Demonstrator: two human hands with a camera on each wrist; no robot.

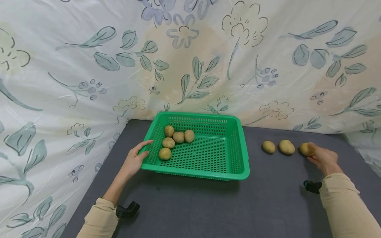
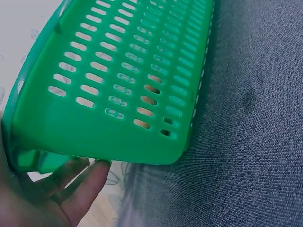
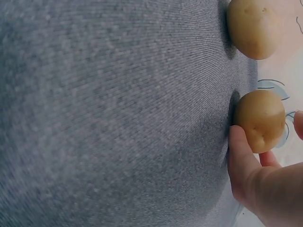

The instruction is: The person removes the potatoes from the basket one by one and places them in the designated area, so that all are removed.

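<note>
My left hand holds the left side of a green plastic basket. In the left wrist view, fingers reach under the overhanging rim at the corner. Inside the basket, several potatoes sit along its left side and back. On the table to the right, my right hand is at the rightmost potato of a row of three. The right wrist view shows lower fingers against this potato's side, while another fingertip stands a small gap above it.
Left of the right hand, the middle potato and the leftmost potato lie on the dark grey tabletop. A flowered cloth hangs behind the table and down its left side. Dark wrist devices stick out from both sleeves.
</note>
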